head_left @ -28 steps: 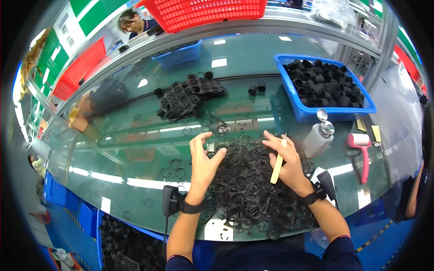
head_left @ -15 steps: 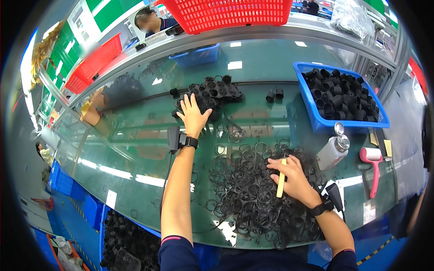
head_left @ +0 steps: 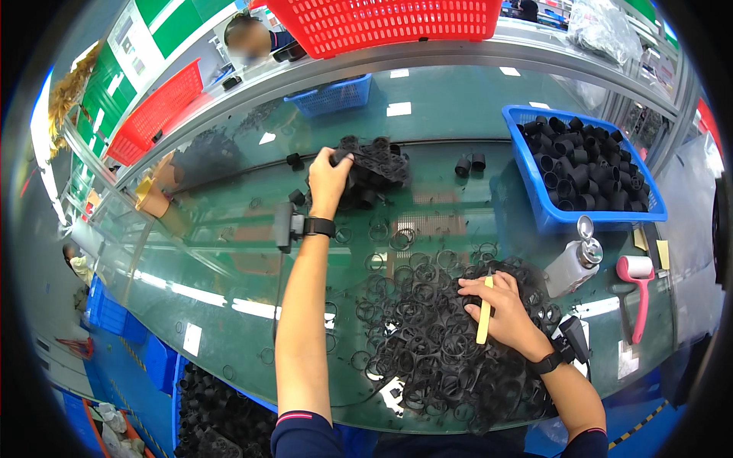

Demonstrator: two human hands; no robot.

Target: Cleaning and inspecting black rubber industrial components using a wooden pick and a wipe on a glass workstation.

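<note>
Left hand [head_left: 328, 182] grips a black sheet [head_left: 379, 162]; tilting could scatter tubes [head_left: 366, 200]. Right hand [head_left: 504, 307], nearer the worktop's [head_left: 237, 332] front edge, holds a yellow tool [head_left: 483, 320].

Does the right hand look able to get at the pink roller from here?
Probably yes: the pink roller lies uncovered to its right, and the pump bottle seems to leave the near side free. The right hand holds a yellow-handled tool, though, which might hinder its grip.

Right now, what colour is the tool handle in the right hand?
Yellow: the tool handle in the right hand shows best in the head view.
</note>
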